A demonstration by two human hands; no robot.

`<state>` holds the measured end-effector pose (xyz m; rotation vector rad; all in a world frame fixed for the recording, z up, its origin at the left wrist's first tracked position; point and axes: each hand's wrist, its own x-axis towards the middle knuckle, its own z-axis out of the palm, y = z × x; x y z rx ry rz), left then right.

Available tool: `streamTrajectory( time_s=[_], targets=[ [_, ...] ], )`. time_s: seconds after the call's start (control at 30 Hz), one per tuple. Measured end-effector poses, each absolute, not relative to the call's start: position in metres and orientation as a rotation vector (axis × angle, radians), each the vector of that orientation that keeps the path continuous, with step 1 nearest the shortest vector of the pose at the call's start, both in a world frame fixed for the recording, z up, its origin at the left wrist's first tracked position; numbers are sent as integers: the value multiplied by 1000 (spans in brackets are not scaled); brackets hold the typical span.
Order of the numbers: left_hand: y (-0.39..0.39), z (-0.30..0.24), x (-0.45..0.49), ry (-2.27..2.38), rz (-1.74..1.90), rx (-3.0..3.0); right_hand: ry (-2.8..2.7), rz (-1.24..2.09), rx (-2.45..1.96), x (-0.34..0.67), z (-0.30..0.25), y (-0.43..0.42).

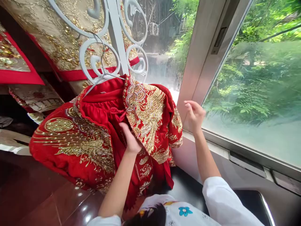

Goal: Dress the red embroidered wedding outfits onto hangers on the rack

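A red jacket (147,117) with raised gold and silver embroidery hangs on a wire hanger (102,59), its front parted. Gathered red cloth with a tied cord (116,110) shows inside the neck opening. My left hand (133,139) reaches into the opening at the edge of the front panel. Its thumb is visible, while the fingers are hidden behind the panel and appear closed on it. To the right of the sleeve, my right hand (195,113) is raised before the window frame, apart from the jacket. Thumb and index finger are pinched together; anything between them is too small to make out.
The hanger hooks onto a white scrolled metal stand (115,31). More embroidered garments (70,37) hang behind it at left. A metal-framed window (199,62) stands close on the right, above a sill. Below are a black seat-like surface (188,185) and a shiny tiled floor (47,201).
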<state>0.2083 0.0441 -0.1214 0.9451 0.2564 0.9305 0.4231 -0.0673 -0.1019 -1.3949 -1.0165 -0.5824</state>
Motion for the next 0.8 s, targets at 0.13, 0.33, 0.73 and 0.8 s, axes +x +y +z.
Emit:
streamTrajectory(
  time_s=[0.13, 0.33, 0.73, 0.8],
  targets=[
    [34, -103, 192, 403, 1178, 1282, -1267, -51, -1449, 464, -103, -36],
    [17, -52, 162, 375, 1746, 1782, -1041, -22, -1636, 477, -123, -68],
    [53, -28, 159, 453, 1330, 1832, -1072, 283, -1359, 437, -144, -39],
    [62, 3, 171, 505, 1366, 1959, -1150, 215, -1244, 439, -113, -32]
  ],
)
